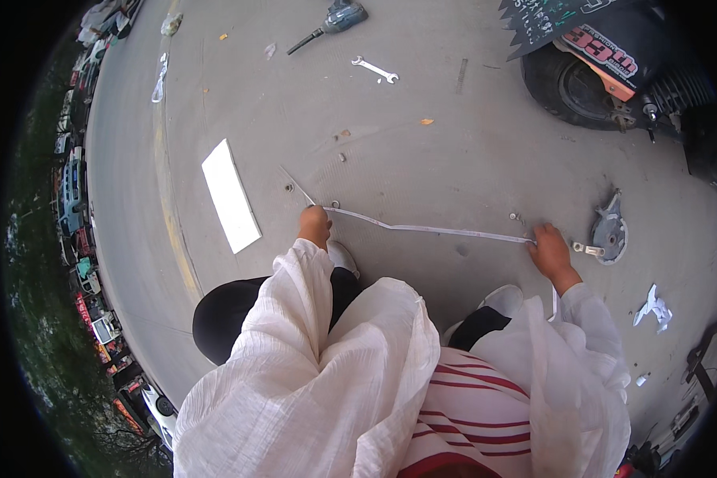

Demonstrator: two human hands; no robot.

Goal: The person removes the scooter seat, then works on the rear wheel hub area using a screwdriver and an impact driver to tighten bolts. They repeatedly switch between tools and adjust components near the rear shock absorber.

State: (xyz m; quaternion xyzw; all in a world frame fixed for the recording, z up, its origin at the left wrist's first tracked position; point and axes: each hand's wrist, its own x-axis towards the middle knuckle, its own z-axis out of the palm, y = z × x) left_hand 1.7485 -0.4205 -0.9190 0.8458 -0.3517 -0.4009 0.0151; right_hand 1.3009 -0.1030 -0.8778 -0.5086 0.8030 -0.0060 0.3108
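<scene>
Ltrs (601, 49) on bike panel (607, 81); L hand (315, 226) & R hand (552, 253) hold strip (446, 231).

We count two hands (316, 226) (550, 253), one white strip (438, 230), one wrench (374, 69), one power tool (345, 16), one white panel (231, 196), two shoes (503, 300) (343, 259).

White overshirt (255, 398); red-striped top (470, 402); black trousers (225, 319); 2 pale shoes (503, 299).

Daylight: diffuse, even, bright. Shadows: soft, faint. White rectangular board (231, 196): brightest, near washed-out. Yellow road line (172, 209), left of board: bowed by fisheye. Vehicles (72, 188), farther left: curved, soft. Rim: black.
</scene>
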